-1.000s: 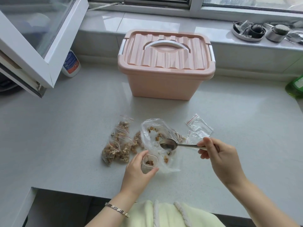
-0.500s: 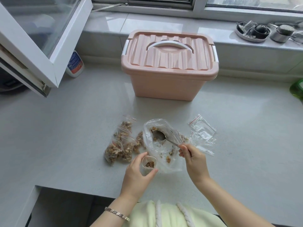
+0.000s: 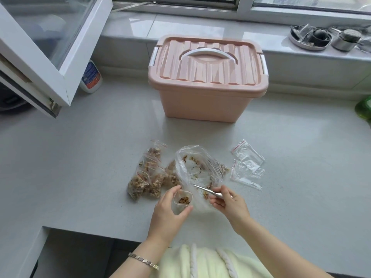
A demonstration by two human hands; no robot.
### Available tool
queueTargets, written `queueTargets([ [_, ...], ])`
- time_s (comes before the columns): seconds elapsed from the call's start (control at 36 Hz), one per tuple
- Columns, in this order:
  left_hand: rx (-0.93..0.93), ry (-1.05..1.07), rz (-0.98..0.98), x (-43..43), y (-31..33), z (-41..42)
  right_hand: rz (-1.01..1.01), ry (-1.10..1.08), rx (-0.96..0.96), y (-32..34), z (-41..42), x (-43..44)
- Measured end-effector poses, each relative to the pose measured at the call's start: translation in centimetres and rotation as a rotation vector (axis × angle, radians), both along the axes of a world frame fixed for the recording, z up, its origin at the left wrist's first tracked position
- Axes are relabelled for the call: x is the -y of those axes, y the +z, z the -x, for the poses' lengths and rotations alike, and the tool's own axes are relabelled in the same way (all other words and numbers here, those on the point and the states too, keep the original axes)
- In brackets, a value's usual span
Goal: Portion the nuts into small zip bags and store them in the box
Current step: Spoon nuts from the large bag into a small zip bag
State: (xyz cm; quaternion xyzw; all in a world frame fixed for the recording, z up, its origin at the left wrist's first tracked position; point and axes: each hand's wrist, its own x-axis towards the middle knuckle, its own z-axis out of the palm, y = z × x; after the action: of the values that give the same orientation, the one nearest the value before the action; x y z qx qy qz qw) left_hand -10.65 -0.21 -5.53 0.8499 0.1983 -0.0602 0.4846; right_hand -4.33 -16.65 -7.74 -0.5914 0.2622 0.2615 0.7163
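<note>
The small zip bag [image 3: 181, 200], open and with a few nuts inside, sits in the left hand [image 3: 168, 214], whose thumb and fingers curl round its mouth. Touching it on the right lies the big clear bag [image 3: 198, 169] of nuts. The right hand [image 3: 228, 202] pinches a metal spoon [image 3: 202, 189] over this bag. Filled bags [image 3: 144, 177] lie to the left on the surface [image 3: 80, 167], and the pink box [image 3: 206, 81] stands behind, lid on.
</note>
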Motion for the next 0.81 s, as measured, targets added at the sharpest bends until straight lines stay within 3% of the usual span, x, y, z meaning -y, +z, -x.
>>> queueTargets([
  [0.47,0.002,-0.040,-0.006,0.5,0.1,-0.7,0.105,-0.072,0.095,3.1,-1.2,6.1],
  [0.81,-0.041,-0.076,-0.021,1.0,-0.2,-1.5,0.315,0.227,0.461,10.0,-2.5,5.0],
])
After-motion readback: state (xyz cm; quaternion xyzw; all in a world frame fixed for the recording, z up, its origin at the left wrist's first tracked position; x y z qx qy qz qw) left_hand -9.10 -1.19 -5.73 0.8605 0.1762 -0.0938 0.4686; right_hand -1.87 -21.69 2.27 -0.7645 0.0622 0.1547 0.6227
